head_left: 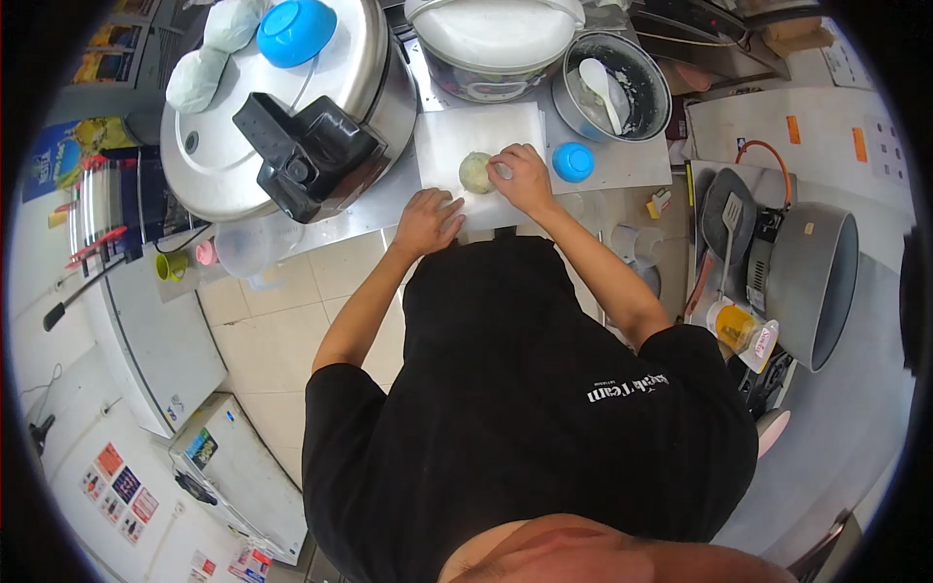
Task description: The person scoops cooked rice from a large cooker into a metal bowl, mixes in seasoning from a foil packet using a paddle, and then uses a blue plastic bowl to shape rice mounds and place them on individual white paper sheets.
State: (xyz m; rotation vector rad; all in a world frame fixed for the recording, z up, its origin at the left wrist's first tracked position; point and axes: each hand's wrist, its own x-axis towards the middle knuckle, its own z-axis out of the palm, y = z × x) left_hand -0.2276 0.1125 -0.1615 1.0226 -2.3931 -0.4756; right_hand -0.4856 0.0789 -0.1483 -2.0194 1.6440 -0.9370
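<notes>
A round mound of pale green-flecked rice [476, 173] lies on white wrapping paper [452, 131] on the metal table before me. My right hand [523, 178] is at the mound's right edge, thumb and fingertips drawn together beside it. Something pale shows at those fingertips, too small to make out. Lower left, my left hand [428, 222] rests at the paper's near corner, fingers spread a little and nothing visible in them. To the right stands a small blue bowl [573, 162]. Behind it, a pot [563, 102] contains white rice and a white rice paddle [599, 86].
A large steel rice warmer [219, 164] with a black handle [299, 160] crowds the left; a blue bowl [295, 33] and wrapped white packets [197, 79] sit on its lid. Behind the paper is a white-lidded rice cooker [496, 36]. Pans and a spatula [731, 218] lie right.
</notes>
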